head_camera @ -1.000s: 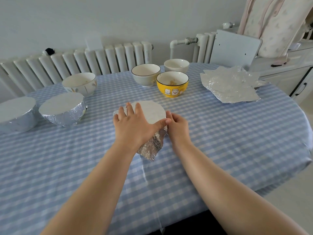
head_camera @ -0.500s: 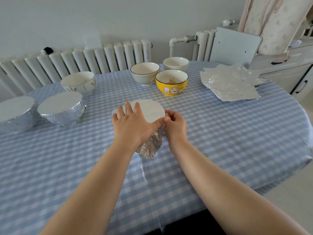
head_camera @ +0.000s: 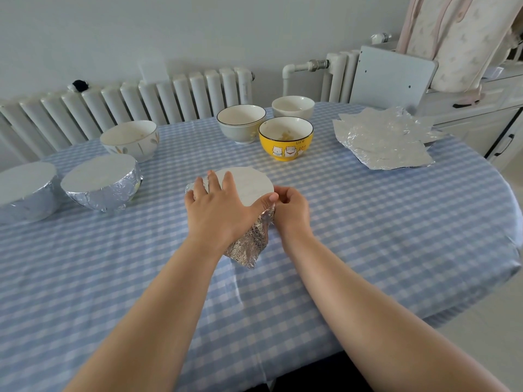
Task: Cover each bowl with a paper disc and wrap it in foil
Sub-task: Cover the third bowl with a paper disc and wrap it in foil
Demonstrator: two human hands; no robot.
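**Third bowl half wrapped at frame centre**

We count two foil-wrapped bowls (head_camera: 102, 188) at left, four open bowls behind, one yellow cat bowl (head_camera: 285, 138) with unreadable lettering, and foil sheets (head_camera: 385, 142) upper right. Our left hand (head_camera: 220, 207) lies flat on the paper disc (head_camera: 249, 185); our right hand (head_camera: 291, 210) pinches foil (head_camera: 252, 241). A blue checked tablecloth (head_camera: 396, 236) covers the table, with a radiator (head_camera: 127, 100) behind it.

Bowl beneath the round white paper disc (head_camera: 246, 185) fully hidden by crumpled silver foil (head_camera: 250, 240) and the left hand (head_camera: 219, 206). Right hand (head_camera: 291, 209) fingertips tucked behind foil, grip unclear. At 9 o'clock, foil-wrapped bowl (head_camera: 24, 193) cut by frame edge.
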